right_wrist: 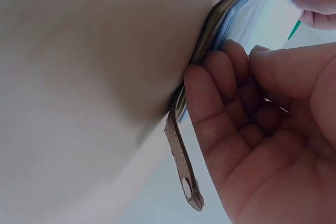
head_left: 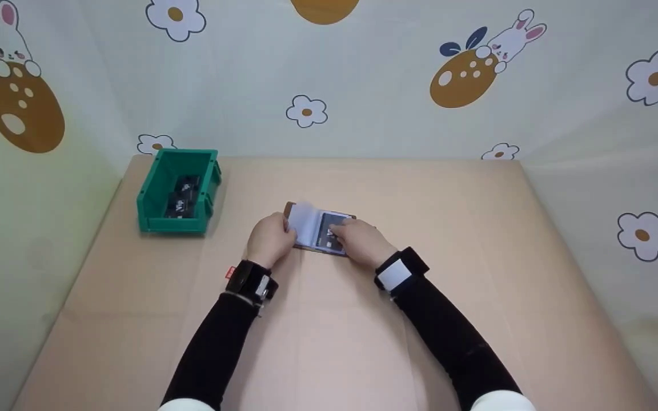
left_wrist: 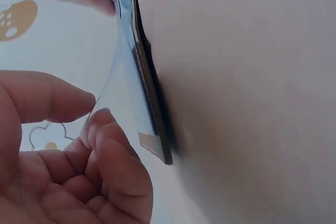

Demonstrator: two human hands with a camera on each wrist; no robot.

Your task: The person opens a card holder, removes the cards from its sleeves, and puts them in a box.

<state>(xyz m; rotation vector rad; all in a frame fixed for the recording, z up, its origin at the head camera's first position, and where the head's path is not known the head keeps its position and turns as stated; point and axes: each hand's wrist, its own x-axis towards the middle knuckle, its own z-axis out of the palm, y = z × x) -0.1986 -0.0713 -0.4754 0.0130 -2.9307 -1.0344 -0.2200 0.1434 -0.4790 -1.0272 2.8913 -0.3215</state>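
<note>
A small brown card holder (left_wrist: 152, 98) lies spread apart on the table in the middle of the head view, its clear plastic sleeves (head_left: 304, 222) showing. My left hand (head_left: 271, 240) pinches the edge of one lifted sleeve between thumb and fingertips, seen closely in the left wrist view. At the right half, my right hand (head_left: 366, 242) grips the holder, its thumb over a dark card (head_left: 324, 237) with pale lettering. In the right wrist view its curled fingers (right_wrist: 205, 95) are at the holder's edge. A strap with a snap (right_wrist: 181, 166) sticks out beside them.
A green plastic bin (head_left: 172, 225) stands at the table's back left, with several dark cards (head_left: 180, 202) marked VIP inside. Behind the table (head_left: 329, 342) hangs a patterned cloth (head_left: 374, 131), which also rises along both sides.
</note>
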